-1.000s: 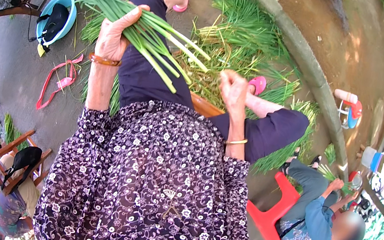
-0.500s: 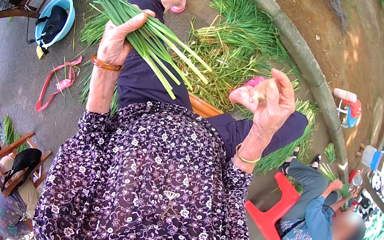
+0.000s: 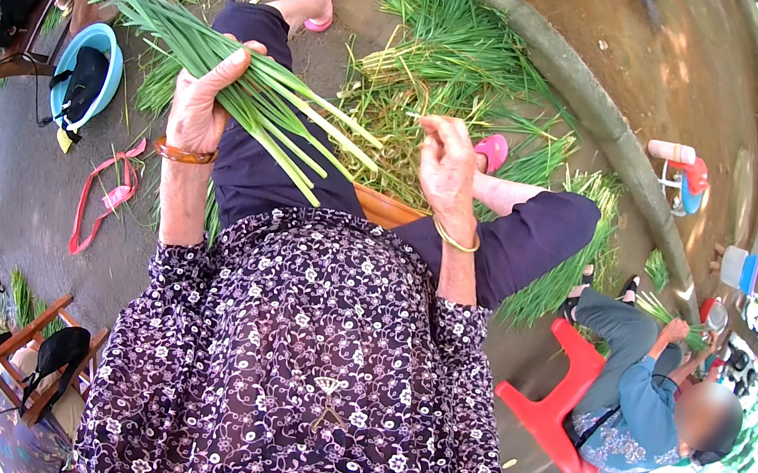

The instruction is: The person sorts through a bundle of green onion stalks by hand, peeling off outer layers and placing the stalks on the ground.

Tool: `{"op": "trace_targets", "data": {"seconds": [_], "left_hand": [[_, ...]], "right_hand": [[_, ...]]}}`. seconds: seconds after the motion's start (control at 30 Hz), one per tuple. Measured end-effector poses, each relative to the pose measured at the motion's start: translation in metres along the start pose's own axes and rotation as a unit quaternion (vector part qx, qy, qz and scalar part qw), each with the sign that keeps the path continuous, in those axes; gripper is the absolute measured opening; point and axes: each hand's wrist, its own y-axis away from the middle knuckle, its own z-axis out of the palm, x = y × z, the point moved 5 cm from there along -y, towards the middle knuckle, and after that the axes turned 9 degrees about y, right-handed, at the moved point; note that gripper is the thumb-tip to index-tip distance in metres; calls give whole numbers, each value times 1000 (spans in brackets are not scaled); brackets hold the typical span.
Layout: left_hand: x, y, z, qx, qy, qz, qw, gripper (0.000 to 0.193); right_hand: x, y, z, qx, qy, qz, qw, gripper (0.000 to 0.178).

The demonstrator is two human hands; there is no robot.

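Observation:
My left hand [image 3: 204,99] is wrapped round a bunch of garlic chives [image 3: 266,103]. The dark green leaf ends point to the far left, and the pale stem ends fan out over my lap to the right. My right hand [image 3: 449,166] hovers a short way right of those stem ends, apart from them. Its fingers are curled together, with a small pale bit at the fingertips that is too small to name. Beyond my knees lies a large heap of loose chives [image 3: 476,47], mixed with yellowish trimmed leaves [image 3: 393,124].
A blue basin [image 3: 113,52] with a black bag stands at the left, near a red strap [image 3: 94,199] on the ground. A concrete kerb [image 3: 568,63] curves along the right. A co-worker [image 3: 637,400] sits there by a red plastic stool [image 3: 564,388], handling chives.
My right hand has swung left and turned, coming closer to the bunch's stem ends. My left hand keeps its hold on the chives. The whole view has shifted slightly.

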Motion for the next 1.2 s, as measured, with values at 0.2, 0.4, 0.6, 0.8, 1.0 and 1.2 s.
{"op": "trace_targets", "data": {"seconds": [0.2, 0.4, 0.6, 0.8, 1.0, 1.2], "left_hand": [[-4, 3, -2, 5, 17, -19, 1000, 29], [-13, 0, 25, -38, 26, -62, 997, 32], [-17, 7, 33, -59, 3, -84, 995, 32], [-27, 7, 50, -107, -12, -130, 986, 36], [-33, 9, 56, -123, -18, -154, 980, 29], [-34, 9, 56, -147, -32, -154, 977, 31]], "right_hand": [[-46, -6, -55, -27, -375, 149, 915, 16], [18, 14, -11, -124, 169, 58, 976, 16], [-27, -3, -20, -124, -360, 223, 897, 20], [-57, 7, -14, -306, -365, 234, 848, 20], [-69, 20, -2, -334, -386, 255, 821, 19], [-69, 18, -12, -315, -445, 254, 799, 16]]}}
